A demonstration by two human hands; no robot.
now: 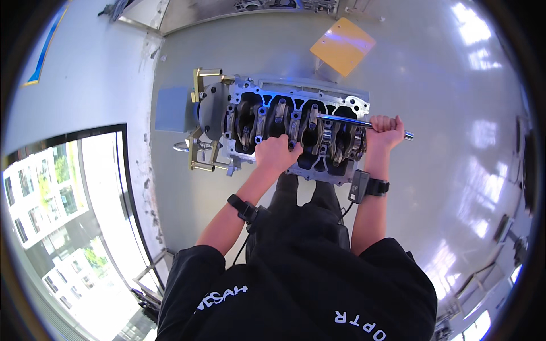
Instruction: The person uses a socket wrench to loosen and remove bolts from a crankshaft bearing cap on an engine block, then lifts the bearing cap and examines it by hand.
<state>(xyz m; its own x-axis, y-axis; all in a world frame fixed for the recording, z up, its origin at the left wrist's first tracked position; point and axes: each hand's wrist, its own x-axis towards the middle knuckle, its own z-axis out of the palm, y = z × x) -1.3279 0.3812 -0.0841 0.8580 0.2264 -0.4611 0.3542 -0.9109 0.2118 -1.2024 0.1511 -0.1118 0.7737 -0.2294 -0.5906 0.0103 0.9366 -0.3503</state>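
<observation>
An engine block (298, 94) lies with its open crankcase facing up, showing the crankshaft (327, 135) and several bearing caps. My right hand (385, 132) is wrapped round a long chrome socket wrench (347, 120) near its right end. The bar slants over the block's right half, its left end at a connecting rod cap (314, 113). At the near side, around the middle of the block, my left hand (274, 152) is closed against the block, thumb to the right. Its fingertips are partly hidden among the caps.
A gold-coloured stand bracket (197, 94) carries the block's left end. Beyond the block is a yellow plate (342, 46), with a metal workbench (199, 17) at the far edge. My legs (284, 193) are close to the block's near side. A window (74, 210) is at the left.
</observation>
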